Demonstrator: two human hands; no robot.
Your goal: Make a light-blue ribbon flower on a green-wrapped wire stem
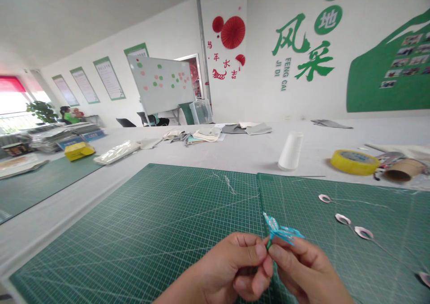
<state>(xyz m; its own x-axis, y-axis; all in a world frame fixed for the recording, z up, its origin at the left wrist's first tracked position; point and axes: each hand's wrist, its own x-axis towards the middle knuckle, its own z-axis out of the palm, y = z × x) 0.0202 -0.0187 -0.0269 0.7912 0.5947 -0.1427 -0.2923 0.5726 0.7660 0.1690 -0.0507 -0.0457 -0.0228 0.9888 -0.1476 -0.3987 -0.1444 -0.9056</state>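
Note:
A small blue flower-like piece (282, 231) with pale specks and a short green stem sits between my fingertips, above the green cutting mats. My left hand (240, 266) pinches the green stem from the left. From the right, my right hand (302, 263) closes thumb and fingers at the base of the blue petals. The two hands almost touch. On the mat to the right lie wire pieces with pale pink loops (363, 232).
Beyond the mats (151, 205) stand a white thread cone (290, 151), a yellow tape roll (354, 162) and a cardboard tube (403, 170). Fabric pieces (204, 135), a plastic packet (117, 152) and a yellow box (79, 151) lie farther left. A person (69, 115) is in the far background.

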